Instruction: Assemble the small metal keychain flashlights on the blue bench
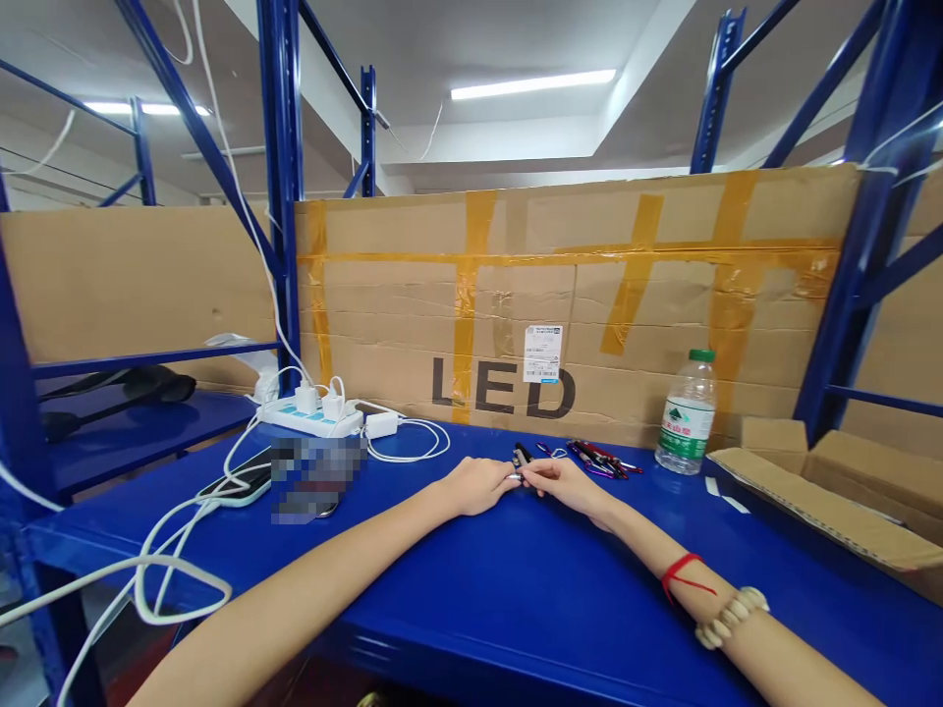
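Observation:
Both my hands meet at the middle of the blue table [516,589]. My left hand [478,484] has its fingers curled and pinches the silver end of a small black pen-like object [522,458]. My right hand [569,484] is closed on the same object from the right side. A red string and a bead bracelet [729,617] sit on my right forearm. Just behind my right hand lies a small heap of several dark and purple pens [600,459].
A water bottle [688,412] stands at the right by an open cardboard box [825,491]. A power strip [313,417] with chargers and white cables [177,570], plus a phone [236,481], lie at the left. A taped cardboard wall [560,295] marked LED backs the table.

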A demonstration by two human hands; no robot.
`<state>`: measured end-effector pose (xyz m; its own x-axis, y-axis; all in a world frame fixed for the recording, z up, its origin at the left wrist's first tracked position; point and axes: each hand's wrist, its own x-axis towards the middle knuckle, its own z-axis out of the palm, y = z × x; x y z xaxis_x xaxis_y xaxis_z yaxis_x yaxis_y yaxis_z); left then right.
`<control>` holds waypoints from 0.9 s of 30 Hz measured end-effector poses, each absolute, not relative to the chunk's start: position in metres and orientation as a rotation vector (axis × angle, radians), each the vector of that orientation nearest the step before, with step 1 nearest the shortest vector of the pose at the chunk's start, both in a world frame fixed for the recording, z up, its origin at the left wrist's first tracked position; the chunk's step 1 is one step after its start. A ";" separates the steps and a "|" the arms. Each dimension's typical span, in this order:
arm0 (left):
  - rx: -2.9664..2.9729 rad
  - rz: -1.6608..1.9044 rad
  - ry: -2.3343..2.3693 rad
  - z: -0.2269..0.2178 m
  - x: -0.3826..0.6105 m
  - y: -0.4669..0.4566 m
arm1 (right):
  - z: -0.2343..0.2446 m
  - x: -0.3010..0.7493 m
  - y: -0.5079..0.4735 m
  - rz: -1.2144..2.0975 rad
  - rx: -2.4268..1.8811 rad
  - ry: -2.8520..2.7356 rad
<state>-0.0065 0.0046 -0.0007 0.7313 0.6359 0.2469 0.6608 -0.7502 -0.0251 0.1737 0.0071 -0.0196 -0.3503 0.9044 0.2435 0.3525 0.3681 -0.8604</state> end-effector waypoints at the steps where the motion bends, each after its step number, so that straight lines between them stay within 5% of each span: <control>1: -2.816 -0.337 -1.060 -0.001 -0.007 0.004 | -0.020 0.174 0.007 0.930 -1.097 -1.882; 27: -2.835 -0.357 -1.006 0.001 -0.007 0.004 | -0.010 0.166 -0.006 0.971 -1.199 -1.580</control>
